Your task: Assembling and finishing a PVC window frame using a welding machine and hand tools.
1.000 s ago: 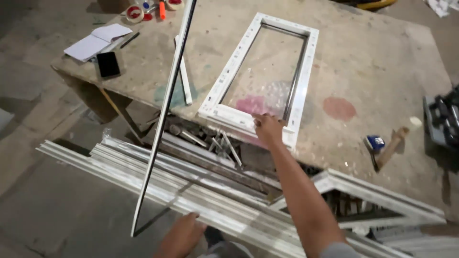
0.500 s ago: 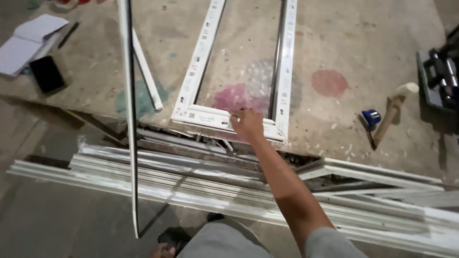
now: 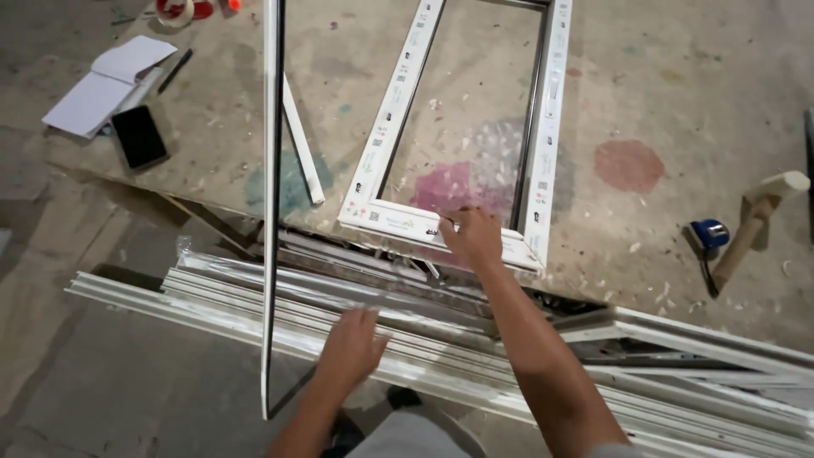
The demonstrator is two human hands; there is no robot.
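The person's right hand (image 3: 473, 237) is planted on the near rail of the white rectangular plastic window frame (image 3: 397, 222) lying flat on the paint-stained workbench (image 3: 678, 102), fingers curled over that rail close to the corner, so it looks gripped or at least pinned down. The left hand (image 3: 352, 343) is lower and nearer the body, fingers spread and holding nothing, hovering over the stack of long white plastic profiles (image 3: 441, 326) under the bench edge. Just left of that hand a long thin white strip (image 3: 271, 212) stands nearly upright, untouched by either hand.

Progress-wise: the frame looks joined at the near corners, but the bare bench shows straight through its opening, so no pane is in yet. The far end is cut off, can't tell there. A short white offcut (image 3: 303, 144) lies left of the frame. Right of the right hand, well apart, sit a wooden-handled mallet (image 3: 759, 216) and a blue tape measure (image 3: 709, 233). Far left there's a black phone (image 3: 140, 136) and an open notebook (image 3: 106, 80).
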